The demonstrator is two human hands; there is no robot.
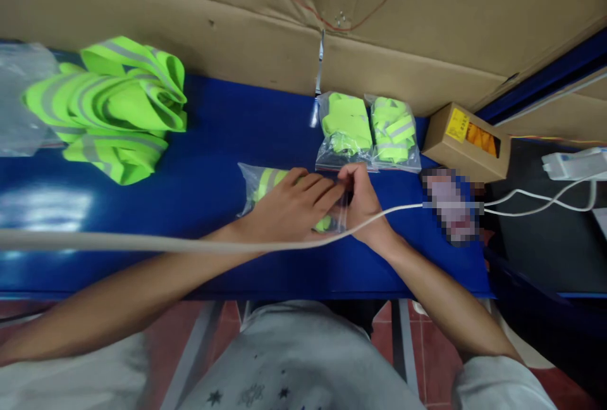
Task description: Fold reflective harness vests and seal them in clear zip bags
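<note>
A clear plastic zip bag (251, 187) with a folded yellow-green reflective strap (266, 183) inside lies on the blue table in front of me. My left hand (296, 204) covers the bag's middle, fingers bent together over it near the mouth end; its thumb is hidden. At that right end my right hand (365, 207) is closed on the bag's edge, thumb and bent fingers together. Just beyond my hands lie two filled bags, a left one (348, 128) and a right one (393, 131), with similar straps inside.
Loose reflective straps (114, 106) are heaped at the left, beside clear plastic bags (26, 97). A cardboard box (467, 141) and a blurred-out phone-like object (450, 204) sit at the right. A white cable (165, 243) crosses the view before my arms. Cardboard panels (265, 55) stand behind.
</note>
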